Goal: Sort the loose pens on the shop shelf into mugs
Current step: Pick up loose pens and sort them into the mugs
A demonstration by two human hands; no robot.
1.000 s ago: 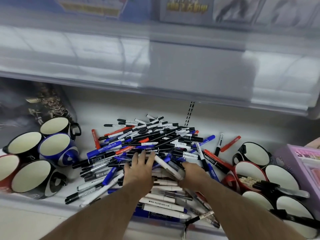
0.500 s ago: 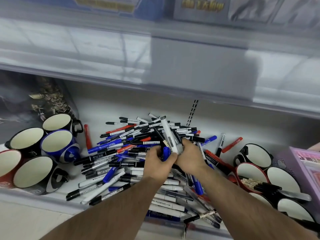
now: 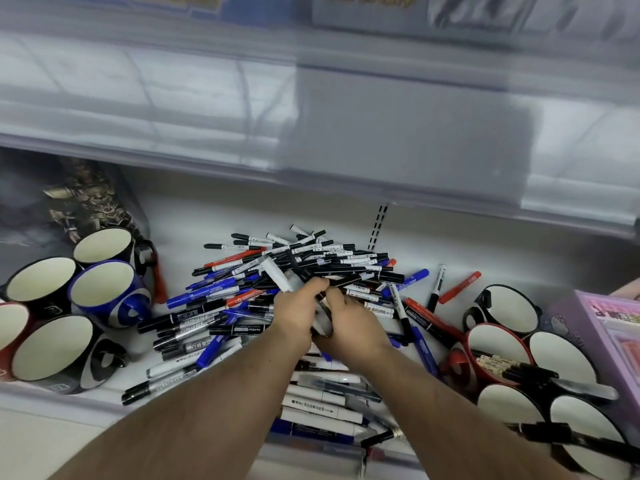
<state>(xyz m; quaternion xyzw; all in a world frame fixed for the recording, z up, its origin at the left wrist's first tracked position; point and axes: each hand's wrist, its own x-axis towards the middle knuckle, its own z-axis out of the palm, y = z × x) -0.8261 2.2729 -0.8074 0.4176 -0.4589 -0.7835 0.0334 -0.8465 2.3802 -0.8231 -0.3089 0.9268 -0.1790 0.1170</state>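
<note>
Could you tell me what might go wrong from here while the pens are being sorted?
Both hands, left hand and right hand, grip one bundle of pens above the loose pile; one could slip back into it. Pens near the shelf's front edge might get nudged off. Pens sticking out of the red mug could snag incoming ones.

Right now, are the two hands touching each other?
Touching. The head view shows the left hand pressed against the right hand, both gripping a bundle of pens.

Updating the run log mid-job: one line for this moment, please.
phase: gathering pens | left hand: grips pale pens | right hand: grips same bundle | pile: mostly unsorted | blue mug: empty
</note>
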